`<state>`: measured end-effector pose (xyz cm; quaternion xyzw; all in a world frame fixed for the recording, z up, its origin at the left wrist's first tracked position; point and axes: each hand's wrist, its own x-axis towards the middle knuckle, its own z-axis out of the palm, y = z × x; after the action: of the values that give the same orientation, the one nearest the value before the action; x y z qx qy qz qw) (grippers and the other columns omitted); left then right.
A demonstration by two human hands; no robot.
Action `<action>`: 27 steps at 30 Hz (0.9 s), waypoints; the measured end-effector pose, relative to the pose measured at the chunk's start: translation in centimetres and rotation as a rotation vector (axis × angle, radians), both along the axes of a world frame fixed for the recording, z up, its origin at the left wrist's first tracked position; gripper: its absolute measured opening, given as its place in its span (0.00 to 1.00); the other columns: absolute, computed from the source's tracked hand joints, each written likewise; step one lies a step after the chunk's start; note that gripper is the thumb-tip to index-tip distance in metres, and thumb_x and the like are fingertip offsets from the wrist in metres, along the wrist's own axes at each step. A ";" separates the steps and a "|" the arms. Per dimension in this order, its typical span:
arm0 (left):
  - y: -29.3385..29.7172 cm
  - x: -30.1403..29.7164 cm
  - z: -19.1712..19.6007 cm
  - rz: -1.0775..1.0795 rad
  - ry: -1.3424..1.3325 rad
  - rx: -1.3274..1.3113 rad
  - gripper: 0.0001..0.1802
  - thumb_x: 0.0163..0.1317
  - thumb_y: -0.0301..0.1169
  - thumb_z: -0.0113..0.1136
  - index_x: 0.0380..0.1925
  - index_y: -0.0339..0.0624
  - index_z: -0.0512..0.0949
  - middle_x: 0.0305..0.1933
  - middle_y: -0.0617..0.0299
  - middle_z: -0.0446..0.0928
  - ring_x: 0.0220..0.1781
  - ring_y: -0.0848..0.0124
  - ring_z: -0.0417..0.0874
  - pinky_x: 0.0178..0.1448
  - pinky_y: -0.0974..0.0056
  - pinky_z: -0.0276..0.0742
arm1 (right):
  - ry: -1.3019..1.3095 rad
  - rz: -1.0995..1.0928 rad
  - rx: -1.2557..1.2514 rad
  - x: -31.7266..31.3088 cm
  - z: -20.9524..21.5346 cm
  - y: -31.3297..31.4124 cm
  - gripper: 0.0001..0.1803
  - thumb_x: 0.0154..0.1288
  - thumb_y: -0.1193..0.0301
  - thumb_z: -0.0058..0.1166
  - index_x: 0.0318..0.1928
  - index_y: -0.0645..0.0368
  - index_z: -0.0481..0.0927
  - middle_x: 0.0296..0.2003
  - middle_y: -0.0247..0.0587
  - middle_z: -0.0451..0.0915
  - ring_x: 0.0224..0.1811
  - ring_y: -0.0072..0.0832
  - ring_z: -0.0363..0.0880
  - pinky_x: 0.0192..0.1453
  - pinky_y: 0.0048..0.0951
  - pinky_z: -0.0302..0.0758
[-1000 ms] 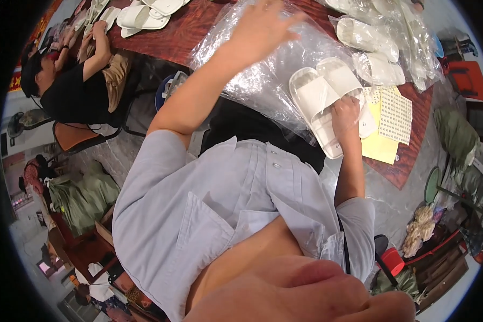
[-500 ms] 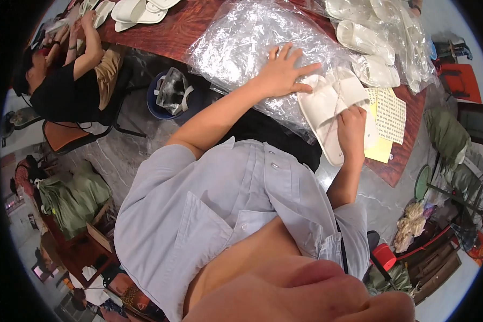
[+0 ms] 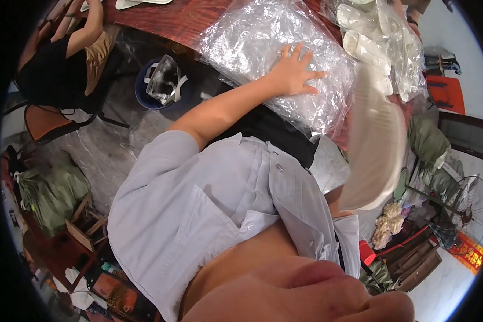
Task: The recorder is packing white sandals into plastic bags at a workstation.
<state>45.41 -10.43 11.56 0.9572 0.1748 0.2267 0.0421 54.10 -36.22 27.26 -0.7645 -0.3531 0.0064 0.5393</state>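
At the far left a co-worker in a black top (image 3: 48,70) sits on an orange chair (image 3: 45,121), arms up on the red-brown tabletop (image 3: 161,19). Below that chair a green bag (image 3: 51,188) lies on the grey floor. Further right, under the table edge, stands a blue bucket (image 3: 142,94) with a crumpled clear bag in it.

Our left hand (image 3: 295,72) lies flat on the pile of clear plastic bags (image 3: 263,37) that covers the tabletop, its fingers (image 3: 298,53) spread apart and pressing on the film, clamped on nothing. Our grey shirt sleeve fills the middle of the view.

To the right of that hand a pair of white slippers (image 3: 373,150) is raised close to our head, blurred and large, soles towards us, clear of the tabletop. Our right hand is hidden behind them; only a bit of forearm shows at their lower end, so we cannot tell how its fingers stand. Beyond, at the table's far right end, more white slippers in clear bags (image 3: 375,37) are heaped. At the right rim a floor fan (image 3: 469,206) stands.
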 end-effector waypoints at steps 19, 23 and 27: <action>2.3 -1.0 0.5 0.140 -0.740 -1.014 0.26 0.68 0.34 0.56 0.65 0.40 0.71 0.53 0.48 0.82 0.53 0.55 0.83 0.59 0.57 0.75 | -0.391 0.324 -0.354 5.2 -11.0 15.4 0.14 0.67 0.70 0.54 0.49 0.62 0.83 0.38 0.63 0.79 0.41 0.56 0.78 0.50 0.48 0.73; 2.0 -0.7 -0.2 0.078 -0.762 -0.705 0.26 0.70 0.36 0.55 0.66 0.42 0.70 0.59 0.47 0.78 0.58 0.57 0.80 0.61 0.58 0.74 | -0.341 0.358 -0.297 5.5 -9.0 13.8 0.14 0.67 0.74 0.54 0.51 0.57 0.84 0.48 0.60 0.79 0.49 0.52 0.79 0.55 0.44 0.74; 2.0 -1.2 0.0 0.087 -0.625 -0.684 0.27 0.70 0.38 0.56 0.66 0.42 0.70 0.62 0.46 0.75 0.59 0.56 0.79 0.62 0.58 0.73 | -0.253 0.222 -0.234 4.9 -7.7 10.9 0.14 0.66 0.78 0.54 0.49 0.57 0.84 0.50 0.53 0.83 0.51 0.49 0.81 0.56 0.37 0.76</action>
<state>44.21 -8.44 11.56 0.7660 0.2585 0.4351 0.3965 58.96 -25.34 19.52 -0.7729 -0.4969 0.0108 0.3944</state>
